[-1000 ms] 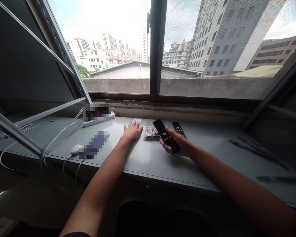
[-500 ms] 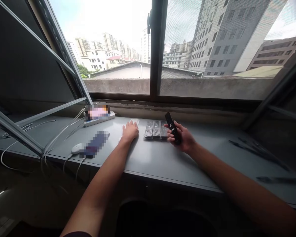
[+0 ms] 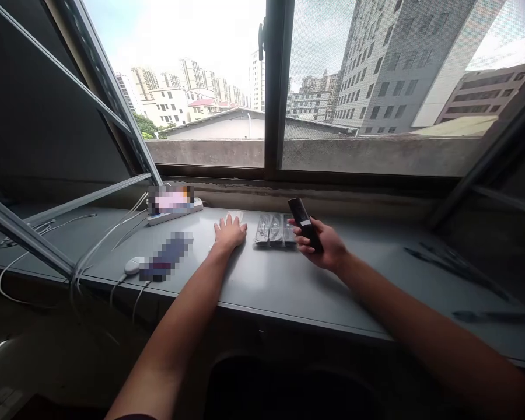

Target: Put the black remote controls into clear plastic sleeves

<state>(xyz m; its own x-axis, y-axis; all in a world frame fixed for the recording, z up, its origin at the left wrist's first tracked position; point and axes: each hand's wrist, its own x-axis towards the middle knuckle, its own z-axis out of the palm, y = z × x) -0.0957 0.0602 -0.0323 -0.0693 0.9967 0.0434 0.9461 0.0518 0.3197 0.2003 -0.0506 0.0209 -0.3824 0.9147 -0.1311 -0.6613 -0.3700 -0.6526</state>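
Observation:
In my right hand [image 3: 328, 244] is a black remote control [image 3: 305, 224], held upright and slightly tilted. Its plain back with a small pale label faces me, and my fingers wrap around its lower part. My left hand [image 3: 230, 232] lies on the table with its fingers spread. Under and just beyond those fingers is something pale and thin, perhaps a plastic bag [image 3: 235, 214], mostly hidden. Between the two hands, several dark items in clear plastic wrapping [image 3: 275, 229] lie side by side; the right hand partly covers the rightmost one.
On the grey table [image 3: 262, 280], a white power strip [image 3: 175, 214], a round white device [image 3: 133, 266] and a blurred-out flat object [image 3: 165, 256] stand left, among white cables [image 3: 109, 233]. Dark cables [image 3: 455, 271] lie right. Metal frame bars [image 3: 118, 111] slope up at left; a window is behind.
The remote control has been turned over in my right hand: its button side faced me before, now its back does. The left hand's fingers have spread wider.

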